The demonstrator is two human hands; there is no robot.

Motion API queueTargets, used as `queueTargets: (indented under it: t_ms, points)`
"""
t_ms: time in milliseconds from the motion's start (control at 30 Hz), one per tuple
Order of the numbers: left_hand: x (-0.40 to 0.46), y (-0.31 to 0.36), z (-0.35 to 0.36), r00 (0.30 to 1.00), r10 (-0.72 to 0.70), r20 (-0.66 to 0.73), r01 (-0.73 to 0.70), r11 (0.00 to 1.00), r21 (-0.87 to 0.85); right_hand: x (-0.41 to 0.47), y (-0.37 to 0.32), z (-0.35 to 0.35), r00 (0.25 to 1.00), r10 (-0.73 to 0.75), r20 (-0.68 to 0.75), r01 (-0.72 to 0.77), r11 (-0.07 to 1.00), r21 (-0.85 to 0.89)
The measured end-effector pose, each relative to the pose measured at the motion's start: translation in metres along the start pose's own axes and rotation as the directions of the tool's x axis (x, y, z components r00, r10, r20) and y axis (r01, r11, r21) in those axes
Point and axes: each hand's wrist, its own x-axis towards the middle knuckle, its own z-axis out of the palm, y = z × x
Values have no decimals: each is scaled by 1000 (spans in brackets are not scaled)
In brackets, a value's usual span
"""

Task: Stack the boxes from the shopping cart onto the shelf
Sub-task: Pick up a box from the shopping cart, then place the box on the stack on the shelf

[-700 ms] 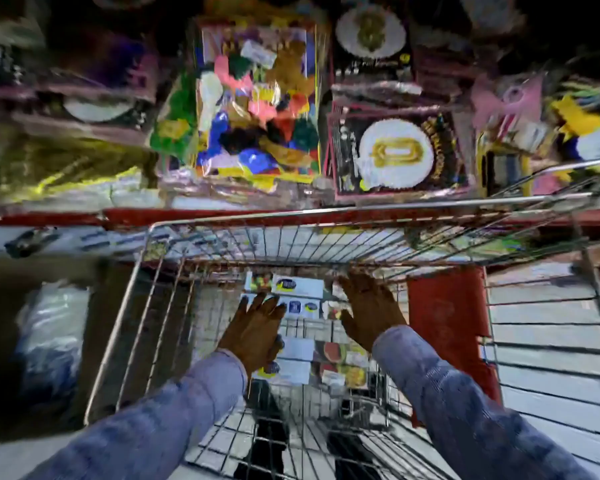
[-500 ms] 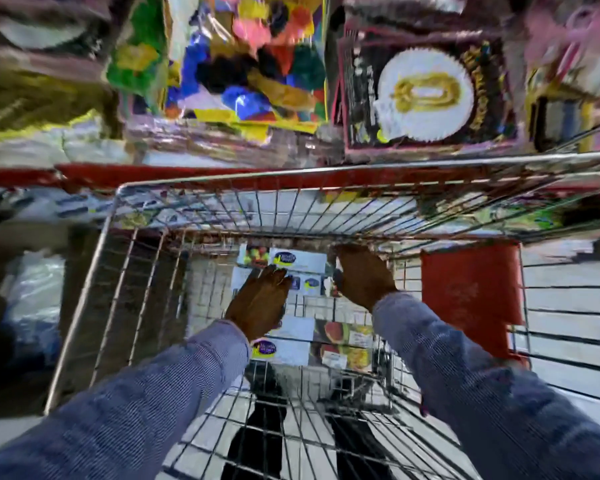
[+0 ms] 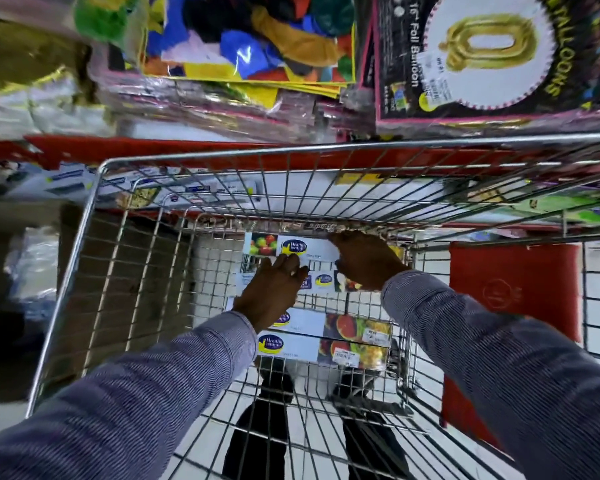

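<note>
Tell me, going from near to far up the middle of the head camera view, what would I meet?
Pair of white fruit-printed boxes nearest → left hand → white fruit-printed box at the far end of the cart → silver wire cart's front rim → clear packet of multicoloured balloons on the shelf.

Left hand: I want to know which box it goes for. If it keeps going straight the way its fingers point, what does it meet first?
Probably the far white box by the cart's front wall; the left hand already nearly touches it, though depth is unclear.
</note>
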Motion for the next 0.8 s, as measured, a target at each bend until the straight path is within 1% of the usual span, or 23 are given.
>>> queueTargets:
  t_ms: [167, 267, 367, 433, 533, 600, 633, 700, 800]
  points:
    - [5, 1, -7, 999, -15, 43, 20, 993, -118, 15, -3, 7, 998, -16, 66, 21, 998, -66]
    - [-5, 0, -14, 1000, -7, 15, 9, 995, -100, 10, -4, 3, 997, -22, 68, 29, 994, -108]
    - [-27, -5, -33, 1000, 4, -28, -8, 989, -150, -7, -8, -17, 998, -55, 42, 62, 980, -188]
    - [-49, -8, -53, 996, 12, -90, -30, 978, -205, -23, -11, -40, 995, -101, -5, 97, 968, -230]
    - [-92, -8, -102, 975, -10, -221, -54, 959, -278, -59, -20, -93, 987, -156, -46, 142, 963, -231]
    - [-118, -6, -135, 960, -25, -278, -51, 964, -262, -80, -25, -130, 978, -197, -65, 181, 963, -199]
    - [-133, -5, -156, 949, -35, -312, -47, 967, -250, -95, -29, -153, 967, -235, -97, 211, 955, -211]
    - [-165, -2, -197, 915, -65, -397, -34, 971, -237, -125, -40, -201, 948, -281, -148, 232, 931, -281]
    - [-208, 0, -254, 862, -102, -497, -16, 974, -227, -169, -60, -274, 942, -293, -163, 224, 911, -346]
